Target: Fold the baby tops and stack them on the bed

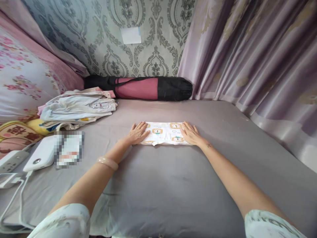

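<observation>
A white cloth with orange and teal prints [163,133] lies folded into a flat, wide strip on the grey sheet [168,185]. Flat on its left end rests my left hand [138,133], fingers stretched out and slightly apart. My right hand [192,134] lies the same way on the right end, its fingers extended. Both palms face down, and neither hand grips the fabric. Between them the cloth's middle shows, with a small white corner sticking out at its near edge.
At the left lie a pile of clothes [79,107], a yellow cushion [38,126], a white power bank [44,153], a blurred-out item [70,149], a power strip [12,161] and white cables. A pink and black rolled bag [141,88] lies along the wall; curtains [242,49] hang right.
</observation>
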### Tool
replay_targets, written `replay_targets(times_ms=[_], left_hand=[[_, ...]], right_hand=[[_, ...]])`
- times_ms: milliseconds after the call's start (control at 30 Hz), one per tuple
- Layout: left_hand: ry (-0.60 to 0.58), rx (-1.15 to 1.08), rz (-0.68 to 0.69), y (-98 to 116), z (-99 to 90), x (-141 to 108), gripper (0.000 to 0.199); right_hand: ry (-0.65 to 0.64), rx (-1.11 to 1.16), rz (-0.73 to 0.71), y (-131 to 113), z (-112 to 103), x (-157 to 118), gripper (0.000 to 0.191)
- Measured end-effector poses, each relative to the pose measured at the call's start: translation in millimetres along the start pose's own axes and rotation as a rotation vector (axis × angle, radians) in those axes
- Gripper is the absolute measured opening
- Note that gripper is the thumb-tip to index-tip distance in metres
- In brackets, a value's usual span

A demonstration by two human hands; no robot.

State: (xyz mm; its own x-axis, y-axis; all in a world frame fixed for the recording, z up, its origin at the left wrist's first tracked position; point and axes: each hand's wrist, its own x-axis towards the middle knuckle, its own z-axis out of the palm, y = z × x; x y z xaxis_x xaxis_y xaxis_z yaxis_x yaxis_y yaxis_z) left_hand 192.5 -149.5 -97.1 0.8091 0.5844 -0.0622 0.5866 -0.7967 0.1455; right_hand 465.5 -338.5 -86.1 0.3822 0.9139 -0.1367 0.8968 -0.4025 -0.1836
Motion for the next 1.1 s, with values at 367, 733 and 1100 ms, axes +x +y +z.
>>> replay_targets(times_ms=[367, 733, 1100], left_hand=[[0.088, 0.054, -0.026, 45.3, -25.8, 0.5, 0.057], [0.090, 0.067, 0.037, 48.5, -3.5, 3.8, 0.051], [0.095, 0.051, 0.036, 87.4, -9.3, 3.1, 0.057]], right_hand=[[0.099, -0.046, -0.043, -28.9, -12.0, -3.1, 0.064], [0.046, -0.029, -0.036, -36.4, 2.5, 0.9, 0.061], [0.101, -0.031, -0.096, -66.2, -1.8, -4.9, 0.058]])
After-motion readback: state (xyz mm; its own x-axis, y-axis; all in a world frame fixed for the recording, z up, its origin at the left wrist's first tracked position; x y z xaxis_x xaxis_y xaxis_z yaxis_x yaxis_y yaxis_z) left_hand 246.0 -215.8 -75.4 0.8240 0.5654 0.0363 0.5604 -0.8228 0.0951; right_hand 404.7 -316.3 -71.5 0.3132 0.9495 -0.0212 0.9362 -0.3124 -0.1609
